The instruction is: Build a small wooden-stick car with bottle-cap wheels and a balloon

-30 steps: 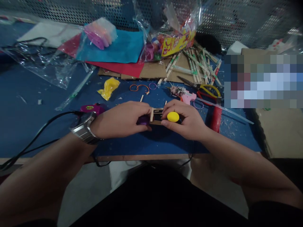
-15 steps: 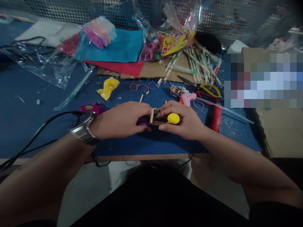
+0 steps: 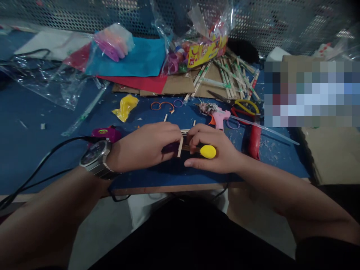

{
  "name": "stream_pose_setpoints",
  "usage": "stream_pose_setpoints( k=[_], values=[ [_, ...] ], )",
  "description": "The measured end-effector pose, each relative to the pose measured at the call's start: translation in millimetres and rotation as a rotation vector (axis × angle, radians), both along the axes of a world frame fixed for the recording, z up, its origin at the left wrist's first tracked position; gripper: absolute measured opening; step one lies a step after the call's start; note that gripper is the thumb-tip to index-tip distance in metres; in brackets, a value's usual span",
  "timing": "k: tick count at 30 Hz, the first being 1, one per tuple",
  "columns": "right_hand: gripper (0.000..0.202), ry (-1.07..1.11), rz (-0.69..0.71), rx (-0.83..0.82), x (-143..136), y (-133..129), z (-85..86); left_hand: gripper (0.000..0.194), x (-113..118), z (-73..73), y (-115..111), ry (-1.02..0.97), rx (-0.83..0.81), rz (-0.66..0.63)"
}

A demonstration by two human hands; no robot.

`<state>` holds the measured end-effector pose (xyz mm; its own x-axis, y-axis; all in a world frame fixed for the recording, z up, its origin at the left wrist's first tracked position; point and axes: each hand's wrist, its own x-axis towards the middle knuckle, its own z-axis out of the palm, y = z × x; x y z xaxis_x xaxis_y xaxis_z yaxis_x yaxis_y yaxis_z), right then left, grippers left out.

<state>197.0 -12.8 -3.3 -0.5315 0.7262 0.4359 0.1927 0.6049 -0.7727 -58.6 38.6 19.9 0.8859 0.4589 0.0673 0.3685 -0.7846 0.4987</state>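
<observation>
Between my two hands is a small wooden stick frame [image 3: 180, 146], tilted, with parts of it hidden by my fingers. My left hand [image 3: 149, 146], with a metal watch on the wrist, has its fingers closed round the left end of the frame. At the other end my right hand [image 3: 215, 150] grips the frame with curled fingers, its thumb held lower and apart. A yellow egg-shaped piece [image 3: 208, 151] sits against the right palm at the frame's right side. Short stick ends [image 3: 165, 117] stick up just beyond the hands.
A pink glue gun [image 3: 221, 117], pliers with yellow and red handles [image 3: 247, 107] and a red cylinder [image 3: 255, 140] lie right. Behind are wooden sticks [image 3: 226, 77], cardboard [image 3: 180, 83] and coloured sheets [image 3: 140, 56]. A yellow packet [image 3: 126, 107] and purple object [image 3: 105, 134] are left.
The stick frame has tipped, so its opening no longer shows. My right thumb has moved down, away from the frame, and the yellow piece sits slightly lower. The view has shifted a little.
</observation>
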Motion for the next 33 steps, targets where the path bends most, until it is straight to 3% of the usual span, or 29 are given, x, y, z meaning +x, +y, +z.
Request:
stream_pose_setpoints(
  k=[10,33],
  values=[
    [0.037,-0.051,-0.002,0.094,-0.6,-1.3,-2.9,0.007,2.8,-0.4,-1.9,0.048,0.034,-0.02],
    [0.03,-0.048,0.087,0.056,-0.6,-1.1,0.5,0.011,3.8,2.5,-2.8,0.066,-0.022,-0.032]
  ],
)
